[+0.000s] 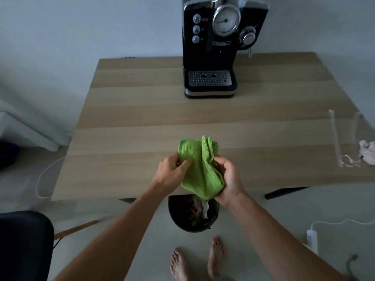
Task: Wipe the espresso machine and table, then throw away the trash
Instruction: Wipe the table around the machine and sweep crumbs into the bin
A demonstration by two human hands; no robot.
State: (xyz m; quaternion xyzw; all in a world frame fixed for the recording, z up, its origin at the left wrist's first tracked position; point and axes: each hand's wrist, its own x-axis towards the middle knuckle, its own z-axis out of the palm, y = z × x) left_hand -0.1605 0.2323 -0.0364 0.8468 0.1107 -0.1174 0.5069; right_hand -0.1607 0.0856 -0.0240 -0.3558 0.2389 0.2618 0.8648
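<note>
Both the left hand [172,171] and right hand [229,179] grip the soft, light green microfibre cloth [199,169], fingers curled round its bunched edges; it looks floppy, best gathered.

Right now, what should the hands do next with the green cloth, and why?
Probably fold the green cloth flatter: the left hand and right hand both hold it bunched above the table edge, too lumpy for wiping well.

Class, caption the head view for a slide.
Left hand and right hand grip a green cloth before the espresso machine.
</note>
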